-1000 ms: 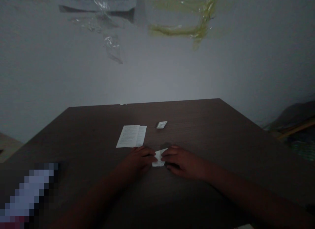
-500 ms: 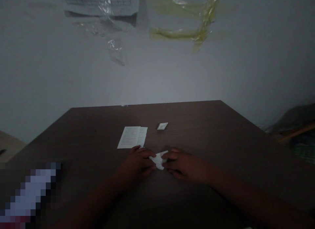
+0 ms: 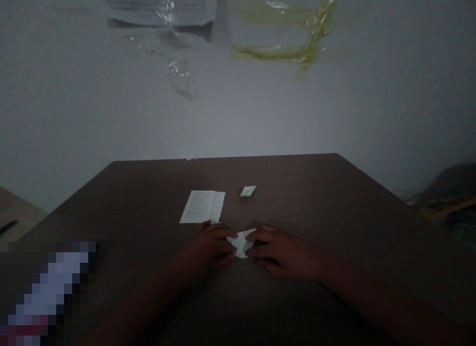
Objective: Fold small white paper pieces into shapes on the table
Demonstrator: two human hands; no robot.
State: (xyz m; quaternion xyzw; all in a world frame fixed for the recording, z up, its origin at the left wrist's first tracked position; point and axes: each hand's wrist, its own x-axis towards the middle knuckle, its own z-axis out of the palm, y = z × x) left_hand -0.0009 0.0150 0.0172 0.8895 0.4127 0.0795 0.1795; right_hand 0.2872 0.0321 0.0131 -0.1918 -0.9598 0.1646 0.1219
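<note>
A small printed piece of paper [image 3: 242,243] lies between my two hands, low over the brown table [image 3: 297,187]. My left hand [image 3: 215,244] pinches its left side with closed fingers. On the opposite side, the fingers of my right hand [image 3: 273,249] grip the right edge. Part of the paper is hidden under the fingertips. Just beyond my left hand rest printed sheets [image 3: 199,206], one overlapping another. A small folded paper square [image 3: 248,191] sits farther back, past the paper in my hands.
A pale wall [image 3: 260,113] rises behind the table, with yellow tape [image 3: 275,52] and a gridded sheet [image 3: 156,1] stuck on it. At the lower left is a blurred-out bright object [image 3: 52,281]. Dark items [image 3: 453,187] stand beyond the table's right edge.
The paper between my hands looks slightly flatter and more spread out. Both hands keep their grip in nearly the same place. The whole view has shifted slightly.
</note>
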